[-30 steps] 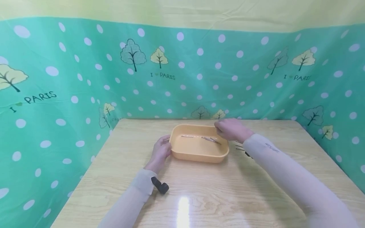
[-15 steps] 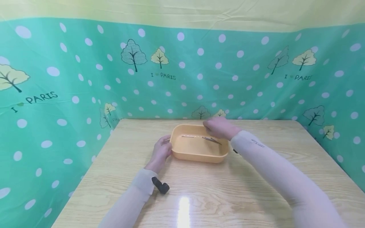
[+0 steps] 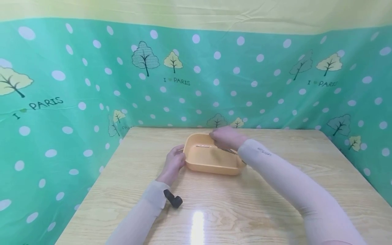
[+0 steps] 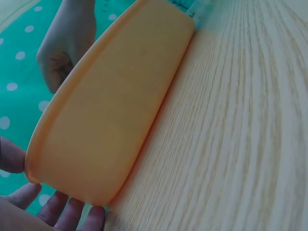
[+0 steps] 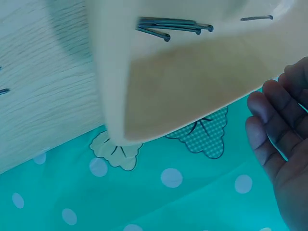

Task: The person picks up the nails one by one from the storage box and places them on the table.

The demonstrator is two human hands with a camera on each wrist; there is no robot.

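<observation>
A light orange plastic tray (image 3: 211,169) stands on the table. My left hand (image 3: 174,162) grips its left end, with the thumb (image 4: 12,155) at the rim and the other fingers against the wall. Above the tray's back part is my right hand (image 3: 228,137), its fingers (image 5: 284,113) bent and pointing down in the left wrist view. The thumb is hidden in the right wrist view, and I cannot tell whether this hand pinches anything. Inside the tray lie a bunch of nails (image 5: 175,25) at the right and a single nail (image 5: 257,18) farther left.
The wood-grain table (image 3: 196,207) extends around the tray. A dark, thin piece (image 5: 4,91) lies on it beyond the tray's right end. A green dotted curtain (image 3: 214,92) hangs behind the table's back edge and along both sides.
My right hand has moved left, from the tray's back right corner to above its middle. The forearm now covers the spot where thin pieces showed on the table. My left hand has stayed put.
</observation>
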